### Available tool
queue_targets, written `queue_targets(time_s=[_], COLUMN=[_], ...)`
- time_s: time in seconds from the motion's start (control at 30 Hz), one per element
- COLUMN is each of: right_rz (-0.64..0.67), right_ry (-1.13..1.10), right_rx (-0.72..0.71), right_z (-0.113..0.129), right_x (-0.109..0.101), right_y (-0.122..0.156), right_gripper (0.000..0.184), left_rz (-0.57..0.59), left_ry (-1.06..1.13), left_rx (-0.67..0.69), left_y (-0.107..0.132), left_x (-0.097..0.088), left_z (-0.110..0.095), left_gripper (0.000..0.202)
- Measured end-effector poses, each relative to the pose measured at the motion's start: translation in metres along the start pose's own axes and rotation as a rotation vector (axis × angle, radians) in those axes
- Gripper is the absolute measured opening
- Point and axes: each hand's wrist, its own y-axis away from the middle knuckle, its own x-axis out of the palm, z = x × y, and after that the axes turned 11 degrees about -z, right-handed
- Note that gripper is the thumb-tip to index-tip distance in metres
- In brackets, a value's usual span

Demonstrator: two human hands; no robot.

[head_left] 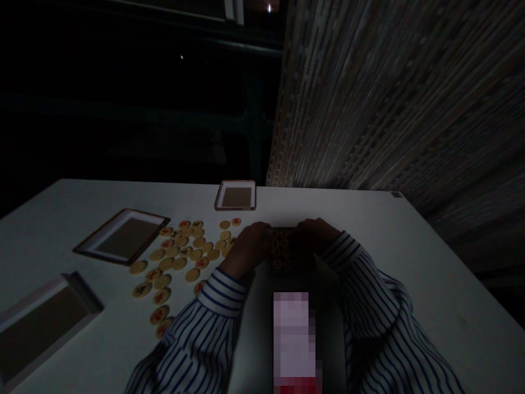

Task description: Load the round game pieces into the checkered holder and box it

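- My left hand [251, 249] pinched the left side of a shadowed box [283, 250]; my right hand [322, 232] pinched its far right corner.
- The box sat between my hands, over the white table [389, 235]; I couldn't tell whether it touched.
- Round pieces filled it in rows.
- Loose xiangqi pieces [179, 264] lay scattered left, some touching.

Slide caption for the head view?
Left hand and right hand hold a dark box of round pieces; more pieces lie on the white table.
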Motion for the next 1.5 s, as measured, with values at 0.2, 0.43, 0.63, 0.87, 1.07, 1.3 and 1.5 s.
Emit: queue_targets(time_s=[0.2, 0.43, 0.63, 0.87, 1.07, 1.3, 1.5], right_rz=[-0.014, 0.004, 0.007, 0.016, 0.006, -0.058, -0.122], right_ry=[0.005, 0.016, 0.026, 0.033, 0.029, -0.043, -0.059], right_rx=[0.001, 0.01, 0.019, 0.009, 0.014, 0.054, 0.241], right_z=[-0.001, 0.0, 0.001, 0.001, 0.002, -0.008, -0.024], right_x=[-0.001, -0.002, -0.002, -0.003, -0.004, -0.008, -0.002], right_y=[0.001, 0.002, 0.001, 0.001, 0.002, 0.008, 0.014], right_gripper=[0.025, 0.027, 0.029, 0.027, 0.028, 0.026, 0.032], left_rz=[0.004, 0.005, 0.016, 0.028, 0.014, 0.021, 0.022], left_ry=[-0.007, -0.009, 0.001, -0.005, 0.0, -0.013, -0.016], left_rx=[-0.001, 0.01, -0.011, -0.026, 0.011, -0.002, -0.038], left_y=[0.001, 0.002, 0.003, 0.002, 0.001, 0.001, 0.003], left_x=[-0.003, -0.004, -0.005, -0.005, -0.004, -0.003, -0.003], left_z=[-0.002, -0.004, -0.005, -0.005, -0.004, -0.001, -0.002], left_gripper=[0.033, 0.032, 0.032, 0.033, 0.032, 0.033, 0.036])
